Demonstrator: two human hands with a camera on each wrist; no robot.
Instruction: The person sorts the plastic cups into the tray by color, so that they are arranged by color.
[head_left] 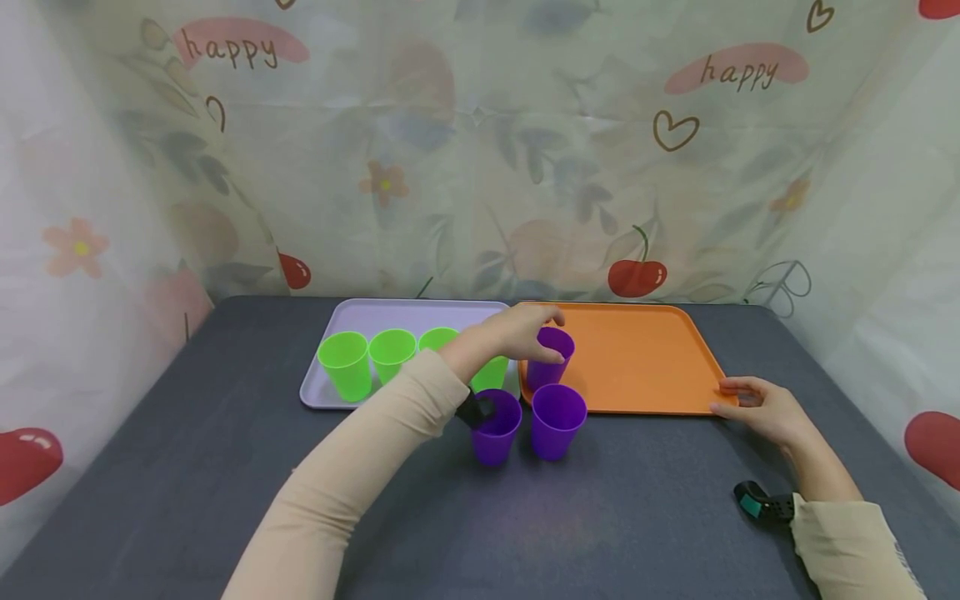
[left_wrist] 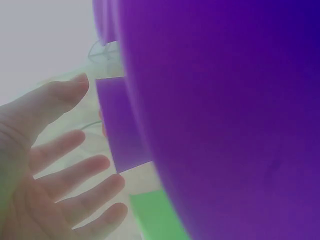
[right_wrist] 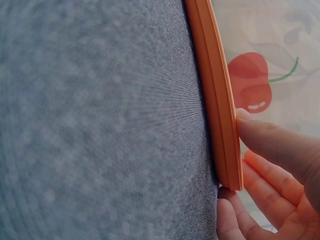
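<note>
My left hand reaches over the left end of the orange tray. Its thumb and fingers are spread apart by a purple cup standing upright there. In the left wrist view the fingers show a gap to the purple cup behind them; a nearer purple cup fills the right side. Two more upright purple cups stand on the table in front, one under my left wrist, the other just right of it. My right hand pinches the orange tray's front right corner, thumb against its rim.
A lilac tray lies left of the orange one, bearing several upright green cups, partly hidden by my left arm. Dark grey cloth covers the table. A printed curtain hangs behind and along both sides.
</note>
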